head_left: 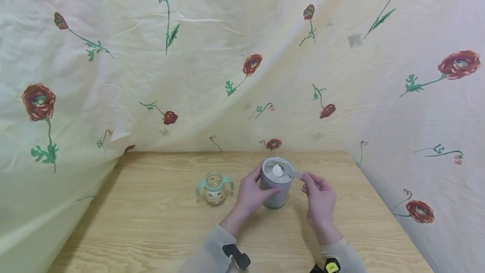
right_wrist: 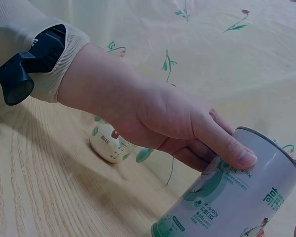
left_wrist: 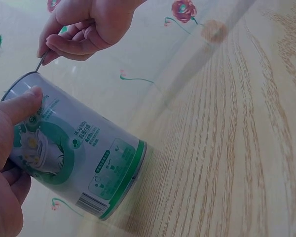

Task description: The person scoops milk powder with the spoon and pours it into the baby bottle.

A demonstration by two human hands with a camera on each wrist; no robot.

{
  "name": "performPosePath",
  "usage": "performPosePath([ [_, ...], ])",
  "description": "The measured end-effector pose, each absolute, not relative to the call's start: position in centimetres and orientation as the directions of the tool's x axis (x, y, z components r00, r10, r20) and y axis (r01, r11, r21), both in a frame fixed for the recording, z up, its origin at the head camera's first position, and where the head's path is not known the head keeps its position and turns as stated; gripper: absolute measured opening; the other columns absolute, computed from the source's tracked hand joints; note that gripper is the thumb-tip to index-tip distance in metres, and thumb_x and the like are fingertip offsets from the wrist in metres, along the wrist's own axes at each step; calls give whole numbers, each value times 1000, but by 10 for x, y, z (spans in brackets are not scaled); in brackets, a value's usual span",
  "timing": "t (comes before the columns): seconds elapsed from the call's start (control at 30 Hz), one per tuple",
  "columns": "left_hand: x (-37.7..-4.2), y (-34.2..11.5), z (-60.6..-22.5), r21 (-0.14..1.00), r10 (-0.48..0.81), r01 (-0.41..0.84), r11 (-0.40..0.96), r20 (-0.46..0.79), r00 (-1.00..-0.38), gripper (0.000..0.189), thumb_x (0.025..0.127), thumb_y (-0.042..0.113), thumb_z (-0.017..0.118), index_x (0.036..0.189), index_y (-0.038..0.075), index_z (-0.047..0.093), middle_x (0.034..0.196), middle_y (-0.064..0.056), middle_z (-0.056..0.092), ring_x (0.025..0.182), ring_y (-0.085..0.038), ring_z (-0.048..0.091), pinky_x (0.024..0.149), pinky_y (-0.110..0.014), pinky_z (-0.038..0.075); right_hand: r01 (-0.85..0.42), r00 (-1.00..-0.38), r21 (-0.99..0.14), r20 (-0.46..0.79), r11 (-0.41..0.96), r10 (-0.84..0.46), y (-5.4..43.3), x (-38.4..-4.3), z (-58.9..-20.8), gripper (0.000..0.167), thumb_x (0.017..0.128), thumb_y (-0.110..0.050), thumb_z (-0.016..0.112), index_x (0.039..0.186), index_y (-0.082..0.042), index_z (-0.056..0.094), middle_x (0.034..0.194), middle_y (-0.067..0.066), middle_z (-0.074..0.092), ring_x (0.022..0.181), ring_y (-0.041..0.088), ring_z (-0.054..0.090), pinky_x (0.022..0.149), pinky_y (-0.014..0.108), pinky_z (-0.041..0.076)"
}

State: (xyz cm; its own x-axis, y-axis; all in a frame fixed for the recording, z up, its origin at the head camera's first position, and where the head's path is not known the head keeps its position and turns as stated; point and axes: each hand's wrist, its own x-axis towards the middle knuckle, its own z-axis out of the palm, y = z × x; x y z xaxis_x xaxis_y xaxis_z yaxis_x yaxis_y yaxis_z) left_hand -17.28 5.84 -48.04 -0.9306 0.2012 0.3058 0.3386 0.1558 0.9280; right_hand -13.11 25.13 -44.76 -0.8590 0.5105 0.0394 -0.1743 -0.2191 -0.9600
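Observation:
My left hand holds a white and green milk powder tin around its side, thumb across the front. The tin stands upright on the table with its top uncovered. In my right hand, thumb and fingers pinch the handle of a spoon. The spoon's bowl, heaped with white powder, is over the tin's mouth. In the left wrist view the right hand is at the rim, and only a bit of the spoon handle shows. The right wrist view shows the left hand on the tin.
Left of the tin stands a small baby bottle with two mint-green handles and an uncovered neck. The wooden table ends at a hanging floral cloth behind and on both sides.

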Motion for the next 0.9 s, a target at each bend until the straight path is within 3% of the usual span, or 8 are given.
performPosePath([
  [0.37,-171,56,-477,920,211,354,167,317,-925,94,83,27,96,163,19,47,160,1,54,147,-24,50,121,-48,43,-178,-860,-956,37,-232,509,249,-130,-443,10,99,-10,79,104,-3,75,89,-1,79,72,7,65,71,18,61],
  [0.9,-167,48,-460,917,221,313,247,261,-940,100,84,34,94,165,7,40,168,-10,40,151,-35,44,122,-53,40,-211,-853,-943,50,-256,520,246,-135,-436,16,98,-11,80,107,0,73,93,2,77,74,8,63,71,17,60],
])
